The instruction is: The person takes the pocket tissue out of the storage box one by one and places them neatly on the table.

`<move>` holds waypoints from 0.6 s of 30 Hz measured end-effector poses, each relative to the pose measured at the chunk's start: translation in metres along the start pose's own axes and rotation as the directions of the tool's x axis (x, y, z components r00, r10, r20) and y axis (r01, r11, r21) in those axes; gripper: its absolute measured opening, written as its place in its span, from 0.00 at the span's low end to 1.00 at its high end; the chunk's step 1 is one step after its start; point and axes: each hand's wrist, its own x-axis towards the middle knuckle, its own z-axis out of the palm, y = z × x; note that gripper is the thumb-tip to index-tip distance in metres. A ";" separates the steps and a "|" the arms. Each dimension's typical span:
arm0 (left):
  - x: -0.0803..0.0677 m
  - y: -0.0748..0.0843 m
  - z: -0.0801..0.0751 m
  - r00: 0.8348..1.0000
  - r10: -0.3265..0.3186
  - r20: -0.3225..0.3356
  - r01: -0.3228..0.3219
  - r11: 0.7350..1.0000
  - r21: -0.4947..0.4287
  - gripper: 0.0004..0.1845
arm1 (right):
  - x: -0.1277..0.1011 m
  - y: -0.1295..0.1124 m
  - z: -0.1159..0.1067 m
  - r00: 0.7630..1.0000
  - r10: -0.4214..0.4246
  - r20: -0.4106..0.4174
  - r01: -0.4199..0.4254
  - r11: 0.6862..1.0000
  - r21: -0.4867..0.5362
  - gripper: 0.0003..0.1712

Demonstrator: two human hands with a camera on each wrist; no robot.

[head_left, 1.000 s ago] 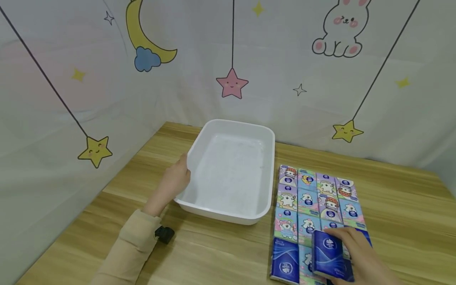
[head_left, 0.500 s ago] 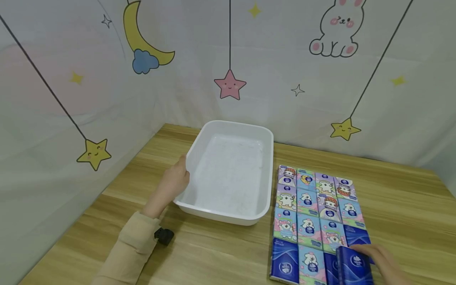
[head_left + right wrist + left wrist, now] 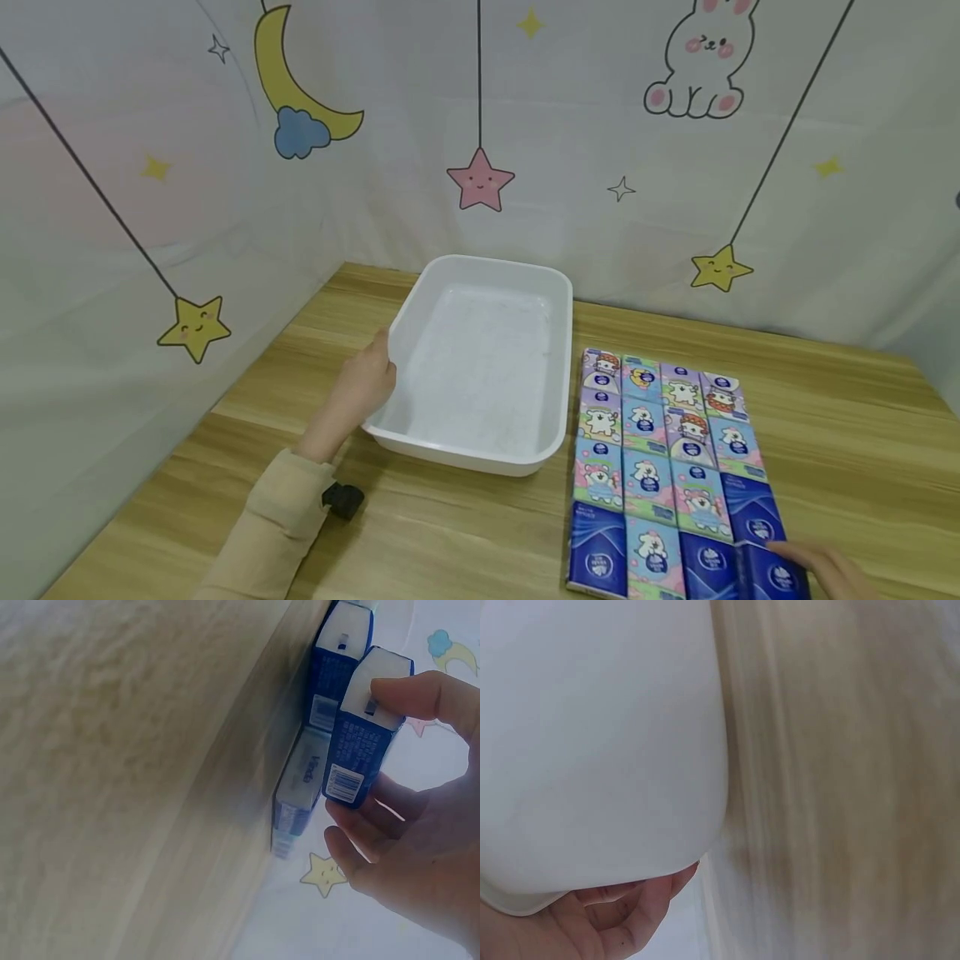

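My left hand (image 3: 372,377) grips the left rim of an empty white plastic tray (image 3: 551,287) on the wooden table; in the left wrist view my fingers (image 3: 622,915) curl under the tray's wall (image 3: 600,750). My right hand (image 3: 813,565) pinches a dark blue tissue pack (image 3: 772,577) at the front right corner of a flat block of tissue packs (image 3: 660,442). In the right wrist view the thumb and fingers (image 3: 420,697) hold that pack (image 3: 364,739) on edge beside its neighbours (image 3: 334,667).
The block of packs lies just right of the tray, several rows deep, mostly pastel cartoon wrappers with dark blue ones in front. Bare wooden table (image 3: 847,417) extends to the right and in front of the tray. A printed curtain (image 3: 480,125) closes the back and left.
My right hand has carried the dark blue pack from above the block's front middle down to its front right corner. The left hand and tray have stayed put.
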 end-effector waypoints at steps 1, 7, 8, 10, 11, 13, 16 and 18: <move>0.000 0.000 0.000 1.000 0.002 -0.002 -0.002 1.000 0.001 0.29 | -0.001 0.003 0.000 1.000 0.009 0.000 -0.009 1.000 -0.006 0.37; 0.000 0.000 -0.001 1.000 -0.006 -0.003 0.006 1.000 -0.003 0.29 | -0.004 0.011 0.000 0.996 0.072 0.048 -0.070 0.997 -0.045 0.40; 0.000 0.000 -0.001 1.000 -0.009 0.000 0.009 1.000 -0.003 0.29 | -0.004 0.011 0.000 0.996 0.070 0.048 -0.068 0.996 -0.054 0.41; 0.001 0.000 -0.001 1.000 -0.012 0.001 0.012 1.000 -0.002 0.29 | -0.004 0.011 0.000 0.999 0.042 0.027 -0.040 0.997 -0.065 0.41; 0.001 0.000 -0.001 1.000 -0.014 0.004 0.014 1.000 -0.002 0.29 | -0.004 0.011 0.000 1.000 0.020 0.004 -0.020 0.997 -0.069 0.41; 0.001 0.000 0.000 1.000 -0.014 0.002 0.014 1.000 -0.006 0.29 | -0.003 0.010 0.001 0.999 -0.028 -0.028 0.026 0.996 -0.080 0.41; 0.002 0.000 0.000 1.000 -0.013 0.000 0.013 1.000 -0.014 0.29 | -0.002 0.008 0.001 0.997 -0.070 -0.040 0.065 0.991 -0.119 0.42; 0.001 -0.001 0.001 1.000 -0.007 -0.008 0.007 1.000 -0.012 0.29 | -0.002 0.005 0.002 0.996 -0.083 -0.037 0.076 0.985 -0.156 0.42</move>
